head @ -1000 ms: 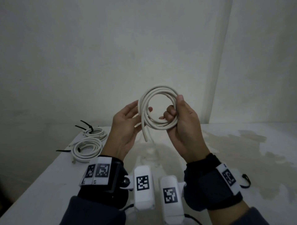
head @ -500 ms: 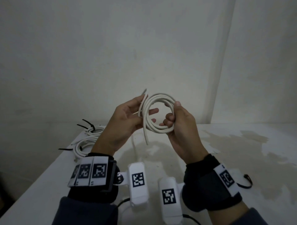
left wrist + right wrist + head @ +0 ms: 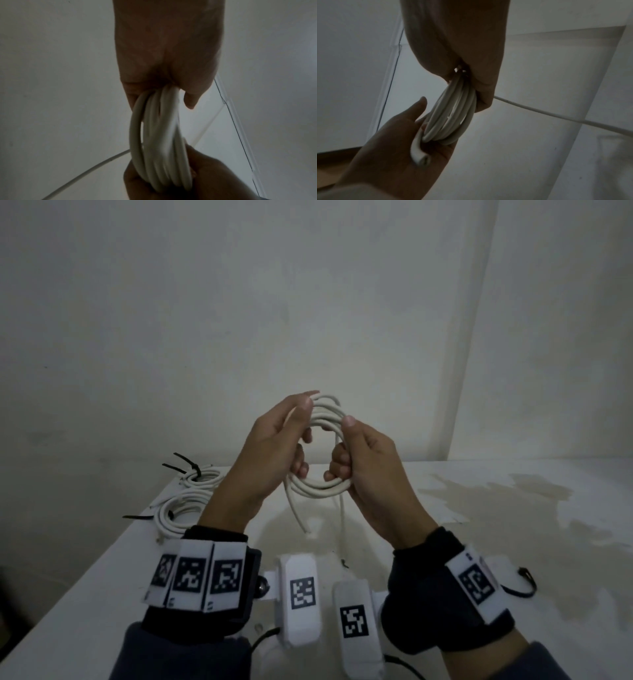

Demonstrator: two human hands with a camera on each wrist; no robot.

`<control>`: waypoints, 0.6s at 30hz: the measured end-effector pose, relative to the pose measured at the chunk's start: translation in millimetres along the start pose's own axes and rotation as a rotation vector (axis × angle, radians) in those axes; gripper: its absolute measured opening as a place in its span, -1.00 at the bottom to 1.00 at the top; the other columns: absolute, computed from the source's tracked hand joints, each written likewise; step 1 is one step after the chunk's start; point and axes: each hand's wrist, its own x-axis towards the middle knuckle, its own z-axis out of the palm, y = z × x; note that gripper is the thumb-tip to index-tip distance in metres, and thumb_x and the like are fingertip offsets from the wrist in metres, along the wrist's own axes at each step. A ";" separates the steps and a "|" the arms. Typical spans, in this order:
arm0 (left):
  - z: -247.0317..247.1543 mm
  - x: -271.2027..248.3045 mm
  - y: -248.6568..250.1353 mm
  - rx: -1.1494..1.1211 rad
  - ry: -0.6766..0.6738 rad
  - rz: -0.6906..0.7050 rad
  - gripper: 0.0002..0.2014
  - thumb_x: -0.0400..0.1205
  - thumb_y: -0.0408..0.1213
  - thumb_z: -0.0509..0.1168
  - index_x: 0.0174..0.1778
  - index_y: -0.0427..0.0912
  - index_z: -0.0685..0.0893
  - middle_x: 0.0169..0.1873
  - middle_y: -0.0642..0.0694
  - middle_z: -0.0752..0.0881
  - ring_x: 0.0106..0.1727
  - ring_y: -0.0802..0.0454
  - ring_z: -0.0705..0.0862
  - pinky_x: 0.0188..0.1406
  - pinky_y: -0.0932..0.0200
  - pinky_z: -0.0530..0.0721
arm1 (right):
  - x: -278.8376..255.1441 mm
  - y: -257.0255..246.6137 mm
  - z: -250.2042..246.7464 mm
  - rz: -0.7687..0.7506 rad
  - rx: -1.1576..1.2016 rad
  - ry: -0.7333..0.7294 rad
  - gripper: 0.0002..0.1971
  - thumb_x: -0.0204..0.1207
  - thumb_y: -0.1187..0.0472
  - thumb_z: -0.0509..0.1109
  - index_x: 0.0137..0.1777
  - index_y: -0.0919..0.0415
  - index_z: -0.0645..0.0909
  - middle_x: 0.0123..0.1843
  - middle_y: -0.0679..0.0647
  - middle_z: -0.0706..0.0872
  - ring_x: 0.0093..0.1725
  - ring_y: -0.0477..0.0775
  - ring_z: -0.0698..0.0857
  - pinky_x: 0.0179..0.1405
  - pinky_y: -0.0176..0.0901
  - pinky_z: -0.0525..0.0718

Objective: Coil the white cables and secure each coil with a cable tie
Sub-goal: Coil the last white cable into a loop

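1. The right hand [image 3: 368,460] has its fingers curled tight round the right side of a white cable coil [image 3: 320,484], thumb up on the outside.
2. The left hand [image 3: 270,453] grips the coil's left side, fingers hooked through the ring, thumb pressed on the top strands.
3. Half a second ago the left palm lay flat and open against the coil; now it has closed, and the coil sits lower and more squeezed.
4. Two loose ends [image 3: 298,513] hang below the coil, so winding looks nearly done; tying likely comes next.
5. Left of the coil, two tied coils [image 3: 180,503] lie on the white table [image 3: 513,542].
6. Right of the coil, a black cable tie [image 3: 522,585] lies near the right wrist.
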 end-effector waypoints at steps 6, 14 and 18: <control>-2.6 0.9 1.9 -0.062 0.057 -0.018 -0.68 0.77 -0.22 0.04 0.17 -0.09 0.72 -0.56 -0.01 0.40 -0.63 0.13 0.36 -0.60 0.26 0.50 | -0.1 -3.6 1.2 -0.016 -0.086 -0.076 -0.65 0.77 0.11 0.04 0.02 0.30 0.58 -0.55 -0.12 0.33 -0.54 -0.13 0.34 -0.35 -0.11 0.49; -17.4 -4.9 6.3 -0.226 -0.233 -0.140 -0.66 0.74 -0.36 0.01 0.27 -0.17 0.66 -0.39 -0.17 0.65 -0.46 -0.01 0.64 -0.34 0.07 0.74 | -0.8 -10.3 -10.3 -0.013 -0.191 -0.145 -0.70 0.77 0.11 0.07 -0.12 0.10 0.57 -0.61 -0.17 0.39 -0.59 -0.14 0.38 -0.44 -0.14 0.47; -19.0 -3.5 7.8 -0.347 -0.298 -0.236 -0.61 0.70 -0.33 -0.01 0.30 -0.15 0.66 -0.39 -0.13 0.60 -0.60 0.07 0.47 -0.53 0.19 0.59 | -1.9 -12.2 -9.4 -0.036 -0.195 -0.181 -0.71 0.77 0.14 0.07 -0.11 0.03 0.59 -0.61 -0.17 0.38 -0.60 -0.15 0.36 -0.49 -0.17 0.44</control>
